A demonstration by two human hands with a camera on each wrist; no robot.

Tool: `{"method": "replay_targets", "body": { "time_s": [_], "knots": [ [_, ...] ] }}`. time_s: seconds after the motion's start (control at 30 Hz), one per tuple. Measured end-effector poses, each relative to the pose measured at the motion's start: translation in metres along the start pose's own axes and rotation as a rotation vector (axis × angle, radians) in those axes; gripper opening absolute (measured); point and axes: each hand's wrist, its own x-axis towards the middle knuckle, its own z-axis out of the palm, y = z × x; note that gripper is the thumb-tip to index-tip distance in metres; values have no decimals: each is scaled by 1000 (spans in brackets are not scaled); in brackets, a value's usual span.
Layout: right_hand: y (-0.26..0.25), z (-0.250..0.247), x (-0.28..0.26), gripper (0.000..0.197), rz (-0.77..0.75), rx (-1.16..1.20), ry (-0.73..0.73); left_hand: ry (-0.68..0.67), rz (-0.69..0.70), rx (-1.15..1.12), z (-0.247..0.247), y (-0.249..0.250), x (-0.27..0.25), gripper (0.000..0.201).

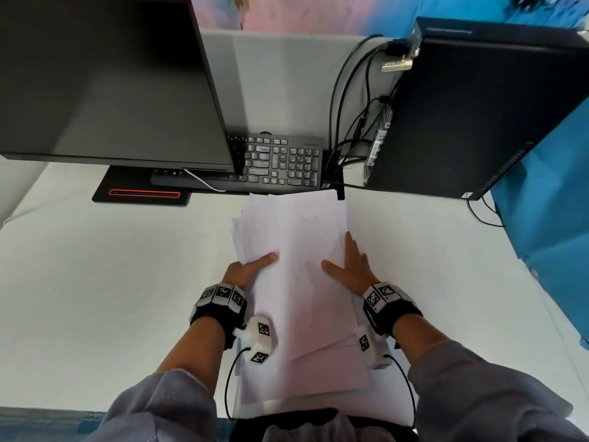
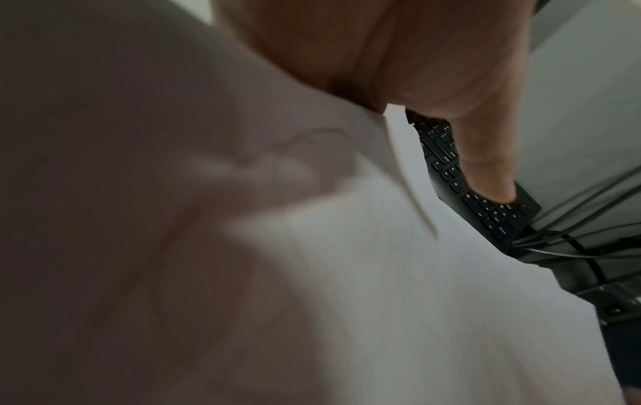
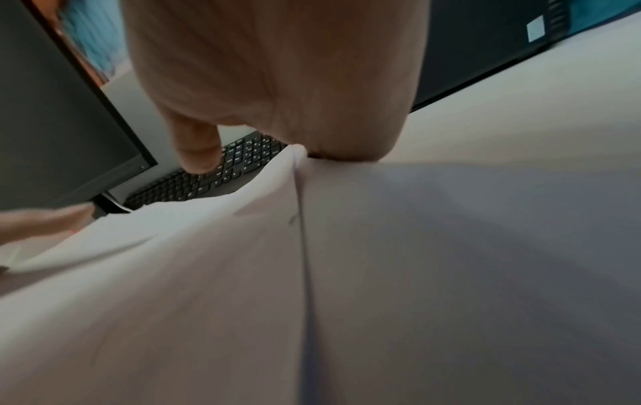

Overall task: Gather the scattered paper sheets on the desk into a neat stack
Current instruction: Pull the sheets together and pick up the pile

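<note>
A loose pile of white paper sheets (image 1: 306,282) lies fanned on the white desk (image 1: 111,282), running from the keyboard to the near edge. My left hand (image 1: 251,267) holds the pile's left edge: the thumb lies on top and the fingers are hidden beneath the sheets. In the left wrist view the left hand (image 2: 416,54) shows its thumb above the paper sheets (image 2: 346,274). My right hand (image 1: 352,266) lies flat at the right edge, fingers straight and thumb spread on the top sheet. In the right wrist view the edge of the paper sheets (image 3: 173,274) meets the right hand (image 3: 277,82).
A black keyboard (image 1: 280,161) sits just behind the pile, partly under a dark monitor (image 1: 105,74) at the back left. A black computer tower (image 1: 478,116) with several cables (image 1: 350,122) stands at the back right. Blue cloth (image 1: 548,218) borders the desk's right side.
</note>
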Motion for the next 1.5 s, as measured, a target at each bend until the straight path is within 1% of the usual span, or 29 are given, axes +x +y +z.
{"method": "replay_targets", "body": {
  "time_s": [0.03, 0.07, 0.13, 0.2, 0.23, 0.33, 0.4, 0.43, 0.47, 0.5, 0.53, 0.57, 0.67, 0.73, 0.8, 0.83, 0.87, 0.93, 1.03, 1.1, 1.2, 1.27, 1.33, 1.4, 1.5],
  "knots": [
    [1, -1, 1, 96, -17, 61, -4, -12, -12, -12, 0, 0, 1, 46],
    [2, -1, 2, 99, -38, 128, 24, -21, -13, -33, 1, -2, 2, 44],
    [5, -6, 4, 100, -47, 288, 154, -33, 11, -58, 1, -6, 2, 43],
    [5, -14, 6, 100, 16, 408, 264, -64, 51, -82, 2, -12, 1, 41],
    [5, -19, 6, 101, 59, 451, 281, -82, 72, -95, 2, -15, 0, 39],
    [10, -37, 8, 100, 177, 552, 278, -111, 132, -140, -1, -19, -3, 41],
    [11, -48, 2, 92, 190, 561, 187, -114, 173, -166, -2, -15, -10, 40],
    [11, -52, -1, 86, 155, 567, 126, -117, 201, -171, -2, -11, -13, 39],
    [8, -55, -6, 73, 99, 595, 110, -124, 238, -172, 0, -6, -17, 40],
    [2, -58, -11, 58, 41, 650, 132, -130, 279, -177, 2, -1, -20, 40],
    [-7, -62, -17, 44, -22, 713, 186, -137, 337, -181, 5, 6, -25, 38],
    [-16, -67, -23, 37, -89, 766, 260, -131, 402, -176, 8, 15, -31, 35],
    [-48, -87, -37, 35, -281, 794, 477, -57, 612, -146, 21, 47, -48, 30],
    [-62, -101, -43, 27, -380, 769, 586, 10, 740, -143, 27, 65, -55, 22],
    [-72, -112, -50, 13, -446, 758, 639, 73, 831, -208, 33, 76, -60, 29],
    [-77, -117, -54, 9, -472, 749, 660, 82, 861, -253, 35, 78, -61, 32],
    [-80, -120, -58, 14, -500, 750, 668, 77, 883, -292, 38, 79, -63, 33],
    [-82, -120, -64, 12, -538, 772, 651, 62, 896, -351, 41, 78, -63, 39],
    [-77, -110, -66, 18, -487, 755, 636, 56, 876, -333, 42, 72, -56, 40],
    [-73, -99, -66, 30, -478, 770, 597, 38, 847, -302, 41, 70, -51, 42],
    [-69, -90, -62, 50, -460, 871, 506, -43, 806, -314, 39, 73, -49, 57],
    [-68, -94, -60, 64, -445, 914, 470, -66, 803, -310, 36, 78, -48, 62],
    [-70, -104, -61, 71, -455, 938, 467, -101, 809, -302, 32, 83, -46, 69],
    [-75, -114, -63, 73, -481, 985, 465, -149, 809, -305, 26, 88, -44, 75],
    [-84, -118, -65, 61, -529, 1038, 437, -196, 808, -283, 22, 94, -41, 80]
  ]
}}
